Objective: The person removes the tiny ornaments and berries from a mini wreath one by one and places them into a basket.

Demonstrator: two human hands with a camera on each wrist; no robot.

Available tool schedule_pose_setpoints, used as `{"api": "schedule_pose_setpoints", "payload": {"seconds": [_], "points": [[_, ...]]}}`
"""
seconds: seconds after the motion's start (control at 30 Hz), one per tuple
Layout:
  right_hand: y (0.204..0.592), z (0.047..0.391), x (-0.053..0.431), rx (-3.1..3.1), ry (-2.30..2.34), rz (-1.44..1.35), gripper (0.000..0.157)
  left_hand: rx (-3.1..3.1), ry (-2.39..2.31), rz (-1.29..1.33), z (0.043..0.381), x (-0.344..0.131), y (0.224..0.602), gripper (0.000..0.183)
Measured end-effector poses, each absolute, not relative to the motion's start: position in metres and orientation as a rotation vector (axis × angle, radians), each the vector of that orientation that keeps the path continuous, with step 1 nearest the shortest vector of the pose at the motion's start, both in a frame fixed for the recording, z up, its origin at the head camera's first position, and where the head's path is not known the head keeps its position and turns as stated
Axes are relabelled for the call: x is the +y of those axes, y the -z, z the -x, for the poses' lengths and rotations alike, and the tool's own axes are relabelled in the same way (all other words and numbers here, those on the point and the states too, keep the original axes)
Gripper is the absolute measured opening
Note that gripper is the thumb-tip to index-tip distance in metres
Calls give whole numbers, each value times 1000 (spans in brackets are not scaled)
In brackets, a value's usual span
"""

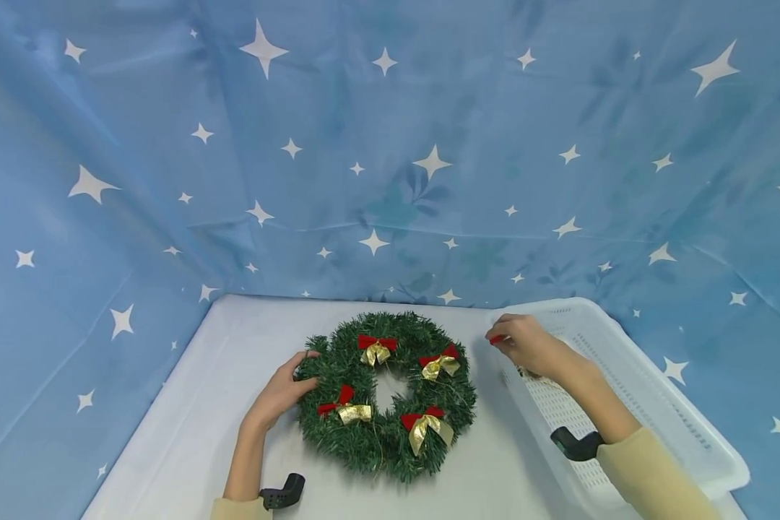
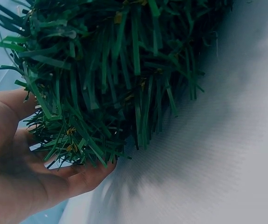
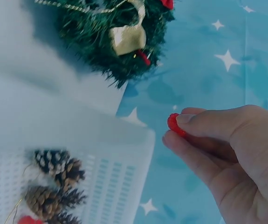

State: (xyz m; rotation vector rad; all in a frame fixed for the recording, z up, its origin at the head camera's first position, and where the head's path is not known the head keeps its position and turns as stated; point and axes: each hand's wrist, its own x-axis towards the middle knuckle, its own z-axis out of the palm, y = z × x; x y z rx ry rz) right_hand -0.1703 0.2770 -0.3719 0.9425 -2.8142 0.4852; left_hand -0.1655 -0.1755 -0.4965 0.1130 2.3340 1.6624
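A green tinsel wreath lies on the white table, decorated with several red-and-gold bows. My left hand holds the wreath's left edge. In the left wrist view its fingers reach beneath the green strands, partly hidden by them. Beyond the wreath's right side, my right hand is raised over the near-left wall of the white basket. Between thumb and fingertips it pinches a small, bumpy red piece, like a berry; most of it is covered by the fingers.
Pinecones lie in the perforated basket, with a red item beside them. A thin gold beaded strand runs over the wreath. Behind the table hangs a blue cloth with white stars.
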Motion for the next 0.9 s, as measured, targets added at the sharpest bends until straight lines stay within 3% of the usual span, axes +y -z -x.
{"api": "schedule_pose_setpoints", "payload": {"seconds": [0.9], "points": [[404, 168, 353, -2970, -584, -694, 11, 2347, -1658, -133, 167, -176, 498, 55]]}}
